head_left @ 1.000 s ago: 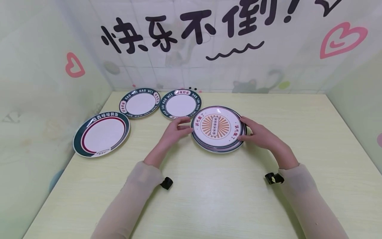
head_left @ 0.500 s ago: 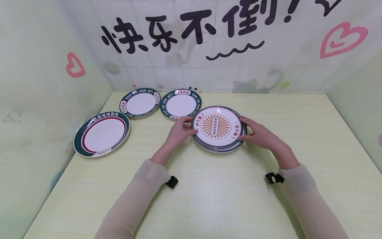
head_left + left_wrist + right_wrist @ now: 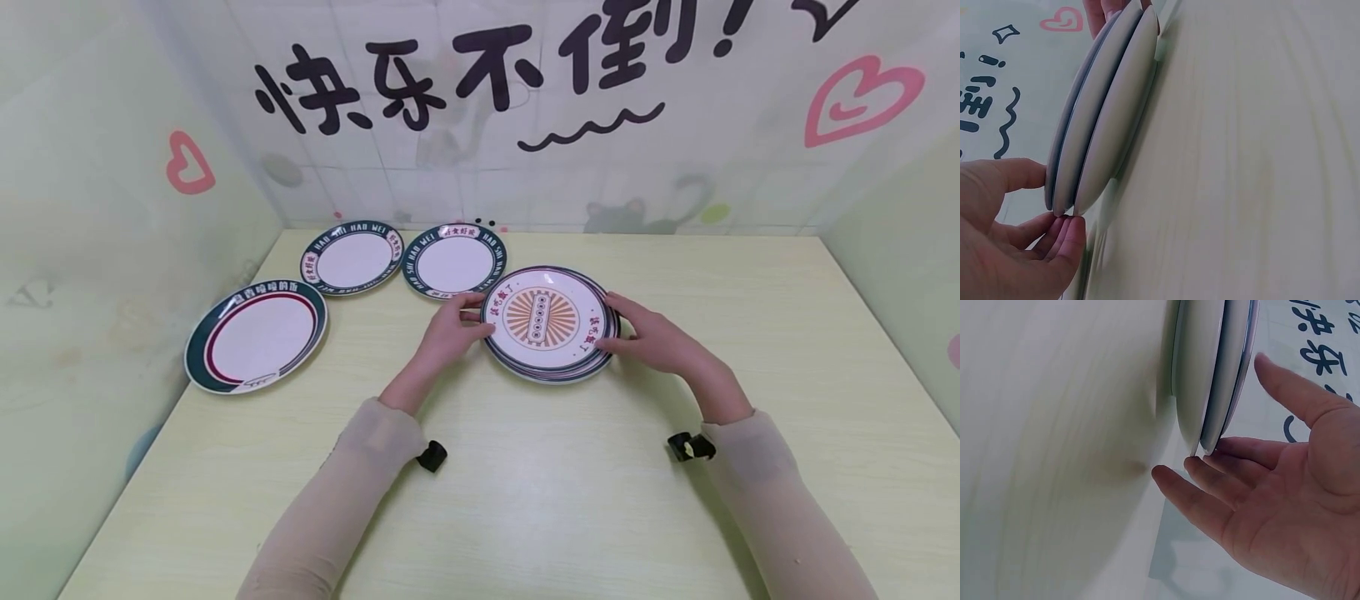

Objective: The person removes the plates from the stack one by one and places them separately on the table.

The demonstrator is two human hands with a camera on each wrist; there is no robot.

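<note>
A stack of plates (image 3: 542,329) stands on the table, its top plate white with an orange sunburst and red characters. My left hand (image 3: 447,331) is at the stack's left side. In the left wrist view that hand (image 3: 1010,231) has its thumb at the top plate's rim and bent fingertips against the lower edges. Across from it, my right hand (image 3: 651,335) is at the right side. The right wrist view shows this hand (image 3: 1272,481) with extended fingers by the plate edges and the thumb apart from the rim.
Two green-rimmed plates, a left one (image 3: 352,258) and a right one (image 3: 454,262), lie along the back wall. A larger plate (image 3: 258,337) with a green and maroon rim lies by the left wall. The pale wooden table (image 3: 540,483) extends in front of the stack.
My left hand has moved right, bringing its thumb over the stack's left rim, then stayed there. The top plate has turned slightly. My right hand has hardly moved.
</note>
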